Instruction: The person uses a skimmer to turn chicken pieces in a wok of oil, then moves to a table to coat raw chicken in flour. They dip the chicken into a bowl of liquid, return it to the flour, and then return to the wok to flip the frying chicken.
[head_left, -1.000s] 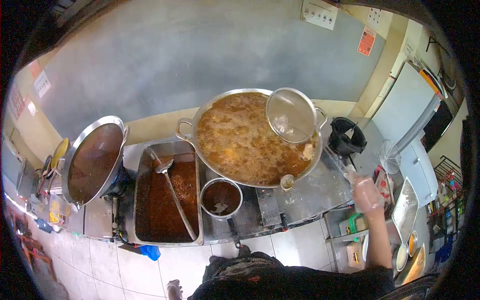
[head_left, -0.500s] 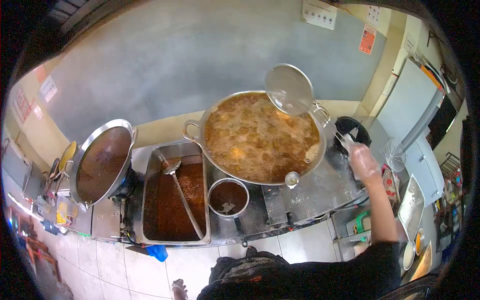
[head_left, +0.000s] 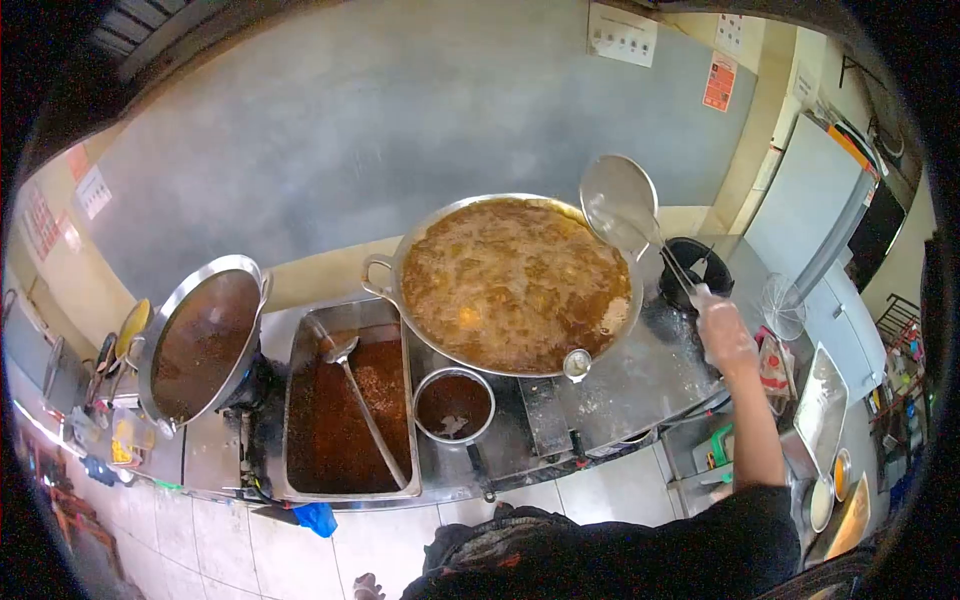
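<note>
My right hand (head_left: 725, 330), in a clear plastic glove, is closed round the long handle of a strainer (head_left: 618, 200). The strainer's round mesh head stands tilted over the right rim of a large two-handled wok (head_left: 381, 290). Bubbling brown oil (head_left: 510, 285) fills the wok, with pale golden pieces showing through the foam. A small metal cup or ladle head (head_left: 577, 364) sits at its front rim. My left hand (head_left: 367, 587) hangs low at the bottom edge, only partly in view, its fingers loosely apart with nothing visible in them.
Left of the wok stand a rectangular pan (head_left: 291, 440) of dark red sauce with a ladle (head_left: 370, 410), a small pot (head_left: 490, 410) of dark liquid, and a tilted wok (head_left: 262, 290) of brown liquid. A black pot (head_left: 675, 290) and whisk (head_left: 787, 308) lie rightward; flour dusts the counter.
The strainer has swung right and slightly down in the view, from above the oil to the wok's right rim. My right hand keeps its grip. The view has shifted a little.
</note>
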